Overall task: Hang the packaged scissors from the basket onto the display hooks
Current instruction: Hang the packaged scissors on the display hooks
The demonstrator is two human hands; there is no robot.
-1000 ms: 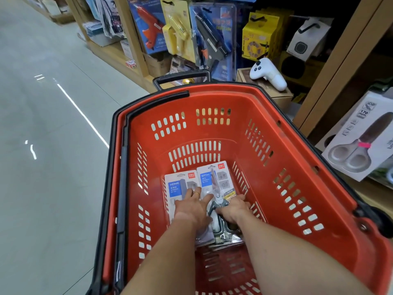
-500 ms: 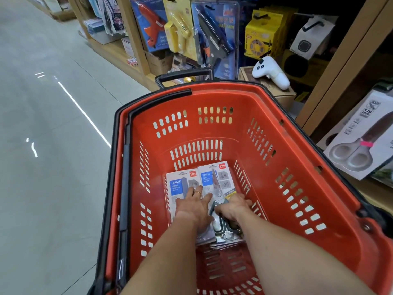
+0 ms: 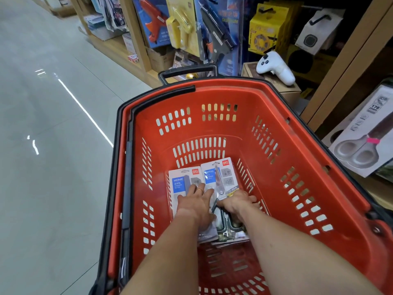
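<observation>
Two grey packs of scissors lie side by side on the floor of the red basket point(image 3: 282, 133). My left hand point(image 3: 196, 206) rests flat on the left pack point(image 3: 180, 182), fingers spread, a ring on one finger. My right hand point(image 3: 236, 202) has its fingers curled over the right edge of the right pack point(image 3: 221, 175), whose scissors blade shows above my knuckles. More packs lie under my wrists, mostly hidden.
The basket has a black pull handle point(image 3: 187, 72) at its far end. Shelving on the right holds glue-gun blister packs point(image 3: 214, 30), a white controller point(image 3: 274, 68) on a cardboard box and a large boxed scissors point(image 3: 365, 137). Grey tiled floor point(image 3: 53, 145) lies to the left.
My right hand has shifted slightly right, its fingers curling over the right pack's edge. The left hand stays on the left pack.
</observation>
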